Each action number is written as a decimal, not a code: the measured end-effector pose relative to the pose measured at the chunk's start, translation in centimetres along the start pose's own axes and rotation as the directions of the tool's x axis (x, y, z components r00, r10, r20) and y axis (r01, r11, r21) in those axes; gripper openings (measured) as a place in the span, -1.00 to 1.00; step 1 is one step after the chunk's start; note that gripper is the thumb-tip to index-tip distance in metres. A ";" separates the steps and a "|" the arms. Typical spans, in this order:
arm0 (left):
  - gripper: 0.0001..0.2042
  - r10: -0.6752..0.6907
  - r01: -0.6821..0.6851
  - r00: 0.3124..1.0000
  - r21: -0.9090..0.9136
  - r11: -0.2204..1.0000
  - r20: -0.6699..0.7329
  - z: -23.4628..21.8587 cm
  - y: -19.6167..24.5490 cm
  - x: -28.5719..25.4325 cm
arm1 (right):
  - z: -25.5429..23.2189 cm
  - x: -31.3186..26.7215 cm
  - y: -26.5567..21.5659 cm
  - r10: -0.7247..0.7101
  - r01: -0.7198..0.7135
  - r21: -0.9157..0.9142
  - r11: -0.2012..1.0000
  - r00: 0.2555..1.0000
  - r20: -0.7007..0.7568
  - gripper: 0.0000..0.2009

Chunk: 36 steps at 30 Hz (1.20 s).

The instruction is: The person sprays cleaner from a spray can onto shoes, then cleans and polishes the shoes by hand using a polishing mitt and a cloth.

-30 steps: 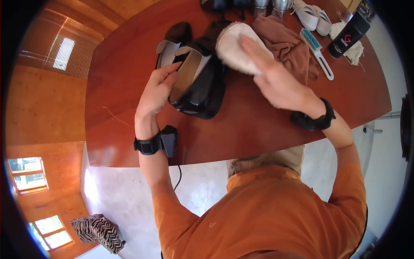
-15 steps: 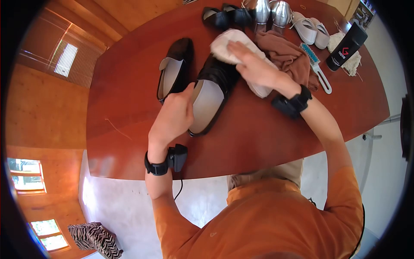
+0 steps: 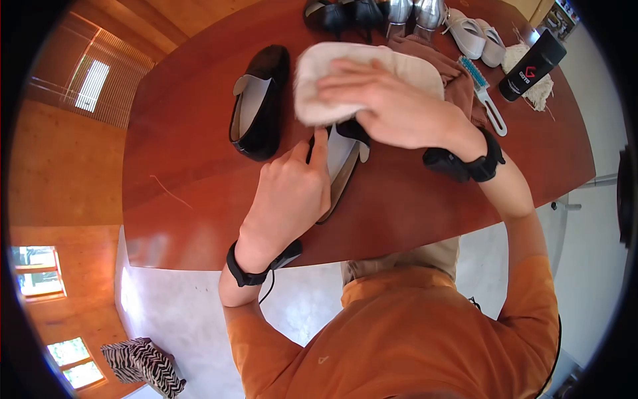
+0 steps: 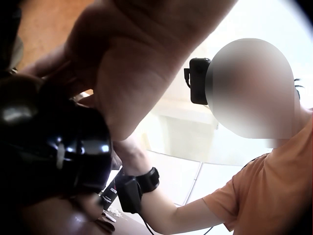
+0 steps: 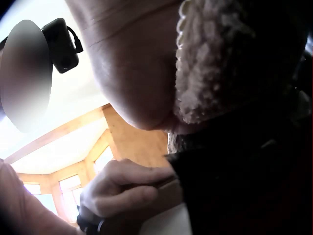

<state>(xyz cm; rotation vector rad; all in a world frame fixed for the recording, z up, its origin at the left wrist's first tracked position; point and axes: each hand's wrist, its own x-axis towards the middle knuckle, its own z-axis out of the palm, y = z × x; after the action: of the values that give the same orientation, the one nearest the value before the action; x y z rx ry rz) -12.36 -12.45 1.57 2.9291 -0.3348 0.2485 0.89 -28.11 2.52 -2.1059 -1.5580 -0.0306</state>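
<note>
My left hand (image 3: 289, 199) grips a black loafer (image 3: 341, 149) by the side of its opening, index finger pointing along the edge. In the left wrist view the loafer's glossy black heel (image 4: 73, 152) shows close up. Flat on a fluffy white pad (image 3: 372, 56) lies my right hand (image 3: 399, 110), fingers stretched out over it. The pad covers the loafer's toe and hides it. In the right wrist view its woolly side and scalloped edge (image 5: 210, 63) show against the palm. A second black loafer (image 3: 259, 126) stands to the left.
Beyond the pad lies a crumpled brown cloth (image 3: 458, 86). To the right are a brush (image 3: 487, 100) with teal bristles, a black can (image 3: 531, 66) and a stringy cream cloth (image 3: 543, 93). Black heels (image 3: 325, 16), silver shoes (image 3: 428, 14) and white shoes (image 3: 465, 36) line the far side.
The held loafer has been turned and lowered, and my left hand has moved right with it. My right hand has swept the pad left across the loafer's toe.
</note>
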 end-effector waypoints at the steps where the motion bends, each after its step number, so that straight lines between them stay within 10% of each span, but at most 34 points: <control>1: -0.64 0.034 -0.036 0.998 -0.040 0.999 -0.048 0.1 0.3 -0.1 | -0.5 0.3 -0.6 0.006 -0.007 0.013 1.000 0.997 0.082 -0.47; 4: -0.64 0.072 -0.082 0.993 -0.109 0.991 -0.097 0.2 0.8 -0.4 | -0.8 1.1 0.8 0.100 -0.098 -0.018 0.995 0.978 0.185 -0.48; 6: -0.64 0.069 -0.085 0.991 -0.134 0.987 -0.117 0.1 0.9 -0.5 | -0.4 1.4 4.6 0.090 -0.096 -0.094 0.991 0.994 -0.061 -0.54; 10: -0.65 0.055 -0.066 0.996 -0.162 0.985 -0.071 -0.4 1.0 -0.3 | -2.6 0.7 3.5 0.263 -0.248 0.156 0.956 0.961 -0.085 -0.54; 12: -0.65 0.058 -0.064 0.998 -0.193 0.979 -0.035 -0.2 1.2 -0.4 | -0.7 0.0 1.6 -0.011 0.010 -0.026 1.000 0.998 -0.061 -0.55; 14: -0.66 0.082 -0.097 0.993 -0.202 0.975 -0.079 -0.1 1.1 -0.2 | 0.0 -0.8 -1.3 0.019 0.000 -0.161 0.987 0.993 0.113 -0.52; 18: -0.54 0.017 -0.041 0.996 -0.257 0.966 -0.093 0.1 0.6 -0.3 | 0.7 -0.5 5.6 0.013 -0.040 -0.121 0.992 0.975 -0.222 -0.46; 21: -0.41 -0.057 0.016 0.991 -0.318 0.948 -0.118 0.2 0.1 0.7 | -0.8 -0.8 5.3 0.454 -0.400 0.283 0.872 0.876 -0.161 -0.47; 24: -0.33 0.010 -0.046 0.992 -0.291 0.956 -0.124 -0.1 -0.8 2.7 | 1.9 -1.2 5.8 -0.029 -0.008 -0.108 0.994 0.941 -0.338 -0.46; 28: -0.44 -0.061 0.124 0.983 -0.378 0.917 0.175 -0.6 -2.9 5.2 | 2.2 -1.5 4.9 0.264 -0.221 0.269 0.937 0.955 -0.135 -0.47; 33: -0.54 -0.058 0.094 0.993 -0.380 0.920 0.105 2.6 -6.8 4.5 | 4.1 -2.1 5.2 0.388 -0.377 0.256 0.890 0.922 0.009 -0.49; 35: -0.57 -0.244 0.453 0.892 -0.730 0.512 0.381 2.5 -6.6 4.0 | 4.1 -1.9 4.7 0.367 -0.355 0.261 0.898 0.930 0.001 -0.48; 36: -0.57 -0.234 0.454 0.891 -0.724 0.519 0.390 2.6 -6.6 3.6 | 4.2 -1.8 4.6 0.331 -0.323 0.252 0.912 0.944 0.010 -0.48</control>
<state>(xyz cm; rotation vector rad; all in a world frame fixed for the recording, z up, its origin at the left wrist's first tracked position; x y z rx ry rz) -6.96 -7.34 -1.31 2.0169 0.1206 -0.2814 3.23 -28.97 -3.47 -2.1190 -1.1056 0.2363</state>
